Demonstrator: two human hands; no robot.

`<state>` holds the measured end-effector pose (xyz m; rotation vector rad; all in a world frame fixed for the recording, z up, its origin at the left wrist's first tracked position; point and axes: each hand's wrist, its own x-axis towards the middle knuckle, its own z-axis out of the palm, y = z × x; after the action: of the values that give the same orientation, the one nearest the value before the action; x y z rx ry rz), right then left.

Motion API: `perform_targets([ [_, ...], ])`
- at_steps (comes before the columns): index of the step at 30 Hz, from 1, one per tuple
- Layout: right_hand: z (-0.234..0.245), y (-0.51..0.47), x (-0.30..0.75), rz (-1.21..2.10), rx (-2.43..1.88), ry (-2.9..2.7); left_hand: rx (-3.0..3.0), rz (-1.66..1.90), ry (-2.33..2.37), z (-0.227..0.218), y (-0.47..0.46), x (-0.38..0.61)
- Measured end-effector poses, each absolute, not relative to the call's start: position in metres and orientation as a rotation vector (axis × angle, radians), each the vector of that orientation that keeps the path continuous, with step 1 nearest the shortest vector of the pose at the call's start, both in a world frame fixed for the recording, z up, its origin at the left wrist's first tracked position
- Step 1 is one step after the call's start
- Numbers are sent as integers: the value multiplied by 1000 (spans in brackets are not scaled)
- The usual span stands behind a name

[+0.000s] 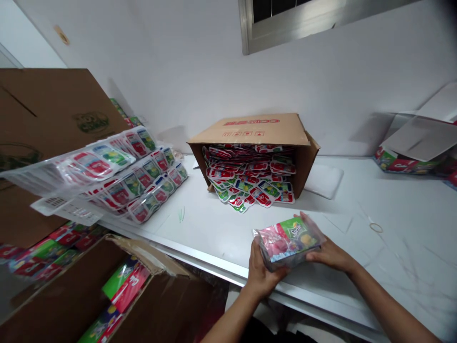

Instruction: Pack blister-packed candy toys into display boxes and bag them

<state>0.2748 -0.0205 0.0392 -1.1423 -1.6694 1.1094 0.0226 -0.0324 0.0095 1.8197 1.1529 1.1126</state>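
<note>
The carton [246, 133] is matt cardboard, with glossy packets [250, 178] inside it. Beneath it, the worktop [200, 228] looks smooth with a soft sheen. In front of it, the pack [291, 238] has shiny clear plastic film. Behind it, the wall [178, 62] is smooth and matt; above it, the window frame [303, 21] looks like satin metal.

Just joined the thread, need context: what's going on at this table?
A person has the left grip and right grip on either side of a clear-wrapped pack marked Sprite, near the front edge of the white table. Behind it, a carton lies with its opening toward the person, red and green packets spilling out. Rows of similar packets sit to the left; below them is an open carton with colourful boxes inside.
</note>
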Motion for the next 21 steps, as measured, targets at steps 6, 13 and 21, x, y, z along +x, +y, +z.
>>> perform_targets([
  [6, 70, -5, 261, 1119, -1307, -1307, 1898, 1203, 1044, 37, -23, 26],
  [13, 70, -16, 276, 1099, -1100, -1474, 1804, 1203, 1028, 38, -29, 25],
  [21, 95, 1, 285, 621, -1246, -1273, 1714, 1110, 1098, 30, -27, 25],
])
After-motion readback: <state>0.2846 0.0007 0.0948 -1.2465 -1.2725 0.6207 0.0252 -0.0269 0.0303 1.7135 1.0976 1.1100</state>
